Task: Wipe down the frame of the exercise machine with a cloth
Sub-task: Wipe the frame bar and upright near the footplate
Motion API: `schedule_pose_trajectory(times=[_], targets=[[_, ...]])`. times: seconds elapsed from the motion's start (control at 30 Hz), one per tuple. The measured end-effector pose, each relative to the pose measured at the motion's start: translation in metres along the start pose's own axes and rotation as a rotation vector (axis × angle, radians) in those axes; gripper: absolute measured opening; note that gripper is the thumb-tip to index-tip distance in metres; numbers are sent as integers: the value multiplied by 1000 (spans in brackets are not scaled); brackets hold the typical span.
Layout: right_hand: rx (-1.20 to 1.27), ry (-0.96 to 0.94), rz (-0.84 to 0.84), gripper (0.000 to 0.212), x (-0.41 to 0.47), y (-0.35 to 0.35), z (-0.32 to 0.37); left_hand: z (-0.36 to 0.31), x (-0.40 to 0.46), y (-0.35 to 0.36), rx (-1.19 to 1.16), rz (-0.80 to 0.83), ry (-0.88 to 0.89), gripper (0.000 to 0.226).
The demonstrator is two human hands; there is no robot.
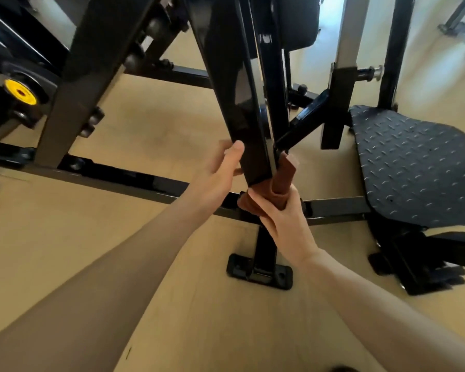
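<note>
We had our right hand (282,216) wrapped tight around the brown cloth (278,183), bunched at the bottom end of the black frame bar (239,103). Our left hand (218,175) gripped that same bar from the left, thumb on its near face, steadying it. Risk, as we judged it: the cloth could snag where the angled strut (301,124) met the bar on the right, or slip off the end. No containers were in sight.
</note>
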State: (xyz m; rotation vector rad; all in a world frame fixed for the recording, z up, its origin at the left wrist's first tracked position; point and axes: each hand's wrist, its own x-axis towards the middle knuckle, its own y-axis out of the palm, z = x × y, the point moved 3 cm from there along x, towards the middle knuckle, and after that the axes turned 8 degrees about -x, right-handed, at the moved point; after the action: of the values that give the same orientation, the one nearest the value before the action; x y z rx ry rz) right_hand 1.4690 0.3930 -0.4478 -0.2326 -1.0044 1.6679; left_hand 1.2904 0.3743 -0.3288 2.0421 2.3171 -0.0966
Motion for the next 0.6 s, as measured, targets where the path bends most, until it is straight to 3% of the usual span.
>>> schedule_pose_trajectory(times=[0.07,0.17,0.2,0.33,0.47,0.6], targets=[[46,-78,-15,43,7,-7,21,4,2,-2,13,9,7,24],[-104,-380,-236,46,40,-20,54,9,9,-10,34,47,-12,40],[-111,-402,-285,47,51,-21,62,10,11,-11,36,68,-14,43],[36,17,-260,66,46,-7,52,23,13,-7,65,79,21,44],[-227,74,-63,81,-8,4,15,68,-3,5,319,134,53,27],[-314,171,39,81,-37,10,-2,122,-13,5,822,233,-50,69]])
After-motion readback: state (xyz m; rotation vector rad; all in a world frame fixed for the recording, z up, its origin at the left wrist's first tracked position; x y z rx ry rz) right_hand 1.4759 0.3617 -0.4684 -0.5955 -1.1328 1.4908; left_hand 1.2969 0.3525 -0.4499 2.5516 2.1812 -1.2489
